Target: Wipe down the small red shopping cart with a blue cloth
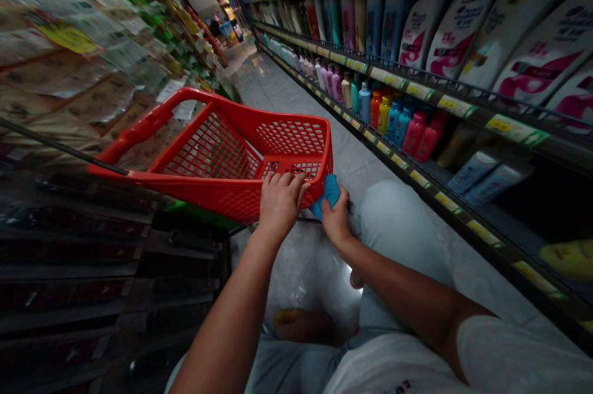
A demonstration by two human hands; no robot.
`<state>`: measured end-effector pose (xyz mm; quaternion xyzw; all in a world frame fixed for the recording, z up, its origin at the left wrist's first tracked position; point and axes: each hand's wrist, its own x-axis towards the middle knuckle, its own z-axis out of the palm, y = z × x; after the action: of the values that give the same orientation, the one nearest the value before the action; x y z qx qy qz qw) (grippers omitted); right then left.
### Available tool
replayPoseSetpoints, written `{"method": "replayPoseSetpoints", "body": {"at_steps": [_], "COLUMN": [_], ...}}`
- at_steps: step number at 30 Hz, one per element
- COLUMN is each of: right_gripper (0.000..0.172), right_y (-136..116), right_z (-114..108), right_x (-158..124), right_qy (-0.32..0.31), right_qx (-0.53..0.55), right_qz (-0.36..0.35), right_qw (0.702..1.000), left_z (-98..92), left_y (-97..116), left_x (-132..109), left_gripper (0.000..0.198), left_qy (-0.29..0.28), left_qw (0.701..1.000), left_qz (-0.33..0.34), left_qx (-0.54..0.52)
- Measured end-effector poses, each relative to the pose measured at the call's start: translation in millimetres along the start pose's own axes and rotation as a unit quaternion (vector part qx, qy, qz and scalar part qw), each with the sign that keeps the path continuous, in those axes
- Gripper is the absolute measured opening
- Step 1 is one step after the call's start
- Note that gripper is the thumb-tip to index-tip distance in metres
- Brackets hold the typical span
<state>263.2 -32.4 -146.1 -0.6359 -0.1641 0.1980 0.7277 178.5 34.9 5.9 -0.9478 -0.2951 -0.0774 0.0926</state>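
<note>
With your left hand (280, 199) closed on the red basket (208, 193) rim for steadiness, press the blue cloth (328, 191), bunched in your right hand (336, 222), flat against its near corner.

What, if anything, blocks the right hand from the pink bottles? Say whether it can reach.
Probably yes: open floor lies between the right hand and the pink bottles, though its grip is full with a blue cloth.
</note>
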Motion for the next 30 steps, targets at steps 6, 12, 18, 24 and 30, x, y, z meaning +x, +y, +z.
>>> {"method": "replayPoseSetpoints", "body": {"at_steps": [6,12,18,24,30], "right_gripper": [0.054,0.056,0.062,0.065,0.065], "right_y": [-18.8,2.6,-16.8,-14.3,-17.9], "right_z": [4.3,29.7,39.6,45.6,53.6], "right_x": [25.8,33.0,48.7,62.3,84.5], "right_qy": [-0.005,0.036,0.026,0.026,-0.012], "right_qx": [0.008,0.025,0.011,-0.017,-0.076], "right_qz": [-0.135,-0.013,-0.094,-0.062,0.006], "right_qw": [0.991,0.999,0.995,0.998,0.997], "left_z": [-16.1,-11.1,-4.0,3.7,2.7], "left_y": [-52.7,-58.1,-37.1,-24.7,-12.0], "left_x": [-2.0,1.8,8.5,23.0,30.9], "left_gripper": [0.044,0.042,0.045,0.042,0.043], "left_qy": [0.0,0.0,0.025,0.04,0.03], "left_qw": [0.997,0.99,0.982,0.977,0.973], "left_qz": [-0.073,-0.129,-0.175,-0.206,-0.226], "left_qx": [0.026,0.053,0.06,0.037,0.023]}}
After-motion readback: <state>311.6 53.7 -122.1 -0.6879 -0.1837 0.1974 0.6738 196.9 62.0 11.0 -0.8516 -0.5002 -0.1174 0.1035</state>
